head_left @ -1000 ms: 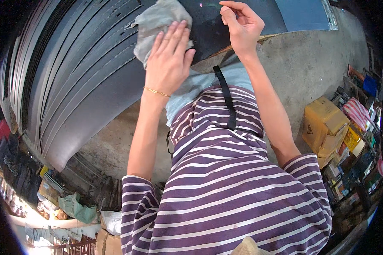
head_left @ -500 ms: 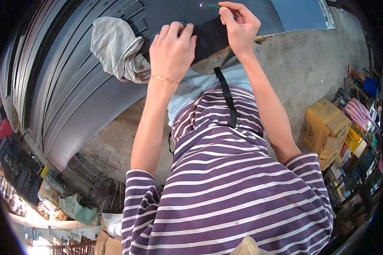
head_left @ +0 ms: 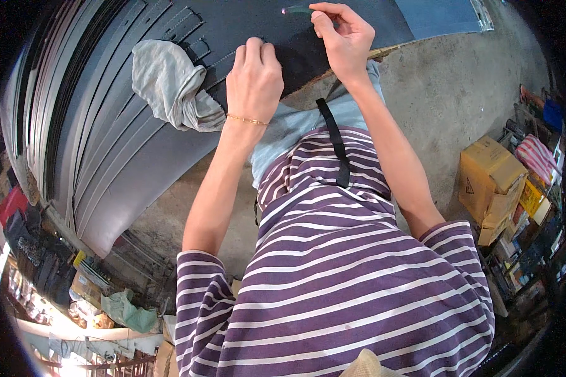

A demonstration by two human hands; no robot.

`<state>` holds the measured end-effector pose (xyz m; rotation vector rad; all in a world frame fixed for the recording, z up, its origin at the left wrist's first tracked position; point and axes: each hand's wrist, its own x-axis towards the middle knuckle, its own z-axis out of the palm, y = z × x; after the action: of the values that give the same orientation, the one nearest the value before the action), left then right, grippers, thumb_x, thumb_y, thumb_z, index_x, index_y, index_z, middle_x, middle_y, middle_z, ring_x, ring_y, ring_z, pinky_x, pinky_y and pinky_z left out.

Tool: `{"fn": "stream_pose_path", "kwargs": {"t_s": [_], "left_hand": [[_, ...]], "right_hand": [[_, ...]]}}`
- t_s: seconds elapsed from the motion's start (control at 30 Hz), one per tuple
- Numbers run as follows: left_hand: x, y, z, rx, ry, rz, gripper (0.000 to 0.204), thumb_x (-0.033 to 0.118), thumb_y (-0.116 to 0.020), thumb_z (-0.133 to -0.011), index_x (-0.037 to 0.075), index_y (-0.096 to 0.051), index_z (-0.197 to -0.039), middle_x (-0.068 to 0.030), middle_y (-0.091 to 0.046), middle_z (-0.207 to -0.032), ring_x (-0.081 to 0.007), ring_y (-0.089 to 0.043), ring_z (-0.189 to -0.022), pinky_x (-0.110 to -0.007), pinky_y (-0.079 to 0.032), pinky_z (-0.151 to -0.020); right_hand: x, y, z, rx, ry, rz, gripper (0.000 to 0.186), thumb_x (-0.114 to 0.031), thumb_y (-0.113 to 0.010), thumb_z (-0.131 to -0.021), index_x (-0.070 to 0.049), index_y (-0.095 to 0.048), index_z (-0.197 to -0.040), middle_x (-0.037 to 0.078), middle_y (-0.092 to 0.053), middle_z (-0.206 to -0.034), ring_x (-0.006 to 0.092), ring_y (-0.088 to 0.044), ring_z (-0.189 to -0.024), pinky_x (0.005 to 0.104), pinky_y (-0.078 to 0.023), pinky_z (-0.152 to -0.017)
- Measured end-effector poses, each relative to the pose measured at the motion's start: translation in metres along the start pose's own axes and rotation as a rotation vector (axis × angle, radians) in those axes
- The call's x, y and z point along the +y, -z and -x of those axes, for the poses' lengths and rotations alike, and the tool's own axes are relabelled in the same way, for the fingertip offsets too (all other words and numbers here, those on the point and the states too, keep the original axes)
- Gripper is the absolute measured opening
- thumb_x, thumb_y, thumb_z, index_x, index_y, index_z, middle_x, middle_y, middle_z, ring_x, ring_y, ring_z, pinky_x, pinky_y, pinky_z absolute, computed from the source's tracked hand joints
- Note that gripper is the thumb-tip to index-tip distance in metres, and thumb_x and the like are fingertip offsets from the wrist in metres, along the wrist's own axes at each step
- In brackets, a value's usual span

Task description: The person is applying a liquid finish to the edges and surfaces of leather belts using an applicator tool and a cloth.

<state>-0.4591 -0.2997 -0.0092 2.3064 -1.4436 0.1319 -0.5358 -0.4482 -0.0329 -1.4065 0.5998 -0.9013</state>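
Observation:
My right hand pinches a thin, greenish, see-through stick between thumb and forefinger. Its far end shows a small pinkish bright spot, held over a dark flat sheet. Lower and to the left, my left hand is closed on the dark sheet with fingers curled down. Whatever lies under those fingertips is hidden. A crumpled pale grey cloth sits just left of my left wrist. Beyond it, narrow dark strips with stitched-looking edges lie on the sheet.
Long, curved grey and black sheets are layered at the left. A blue-grey sheet lies at the far right of the work surface. On the concrete floor stands a cardboard box, beside cluttered goods. A green bag lies lower left.
My right hand and the stick have shifted slightly left. My left fingers are drawn closer together. The whole view has turned a little.

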Motion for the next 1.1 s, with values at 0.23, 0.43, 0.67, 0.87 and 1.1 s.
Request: {"fn": "stream_pose_path", "kwargs": {"t_s": [0.23,0.43,0.67,0.87,1.1], "left_hand": [[0.009,-0.010,0.016,0.188,0.190,0.151,0.011,0.001,-0.067,-0.082,-0.004,-0.063,-0.091,-0.0179,-0.058,-0.101,-0.0366,-0.058,-0.096,-0.043,-0.050,-0.083],[0.014,-0.004,0.004,0.228,0.233,0.112,0.013,0.006,-0.070,-0.085,0.000,-0.069,-0.096,-0.0157,-0.062,-0.102,-0.0320,-0.061,-0.090,-0.041,-0.051,-0.079],[0.004,0.003,-0.002,0.012,0.014,-0.014,0.010,0.005,-0.068,-0.086,0.002,-0.071,-0.096,-0.0111,-0.063,-0.096,-0.0283,-0.064,-0.080,-0.038,-0.054,-0.069],[0.006,0.001,-0.007,-0.044,0.018,-0.011,0.009,0.003,-0.066,-0.087,-0.001,-0.067,-0.095,-0.0147,-0.060,-0.097,-0.0326,-0.063,-0.084,-0.041,-0.054,-0.072],[0.018,-0.013,0.006,0.195,0.194,0.103,0.010,0.000,-0.066,-0.086,-0.003,-0.065,-0.095,-0.0193,-0.058,-0.101,-0.0367,-0.061,-0.089,-0.045,-0.052,-0.077]], "right_hand": [[-0.006,0.003,0.005,-0.108,-0.080,-0.042,0.008,0.004,-0.065,-0.093,0.003,-0.069,-0.099,-0.003,-0.062,-0.083,0.0039,-0.055,-0.074,0.0189,-0.044,-0.065],[-0.007,0.010,0.003,-0.014,-0.148,-0.086,0.009,0.004,-0.063,-0.094,0.003,-0.069,-0.101,-0.002,-0.062,-0.081,0.0043,-0.055,-0.070,0.0188,-0.043,-0.061],[-0.001,0.009,-0.002,-0.038,-0.160,-0.084,0.008,0.003,-0.064,-0.093,0.002,-0.069,-0.099,-0.002,-0.061,-0.080,0.0036,-0.054,-0.068,0.0188,-0.042,-0.060],[-0.004,0.010,-0.002,-0.053,-0.124,-0.040,0.008,0.003,-0.064,-0.093,0.003,-0.069,-0.099,-0.003,-0.061,-0.081,0.0040,-0.055,-0.072,0.0191,-0.044,-0.064],[-0.005,0.007,-0.002,-0.071,-0.135,-0.072,0.009,0.004,-0.064,-0.093,0.003,-0.069,-0.100,-0.002,-0.062,-0.085,0.0046,-0.056,-0.076,0.0199,-0.046,-0.069]]}}
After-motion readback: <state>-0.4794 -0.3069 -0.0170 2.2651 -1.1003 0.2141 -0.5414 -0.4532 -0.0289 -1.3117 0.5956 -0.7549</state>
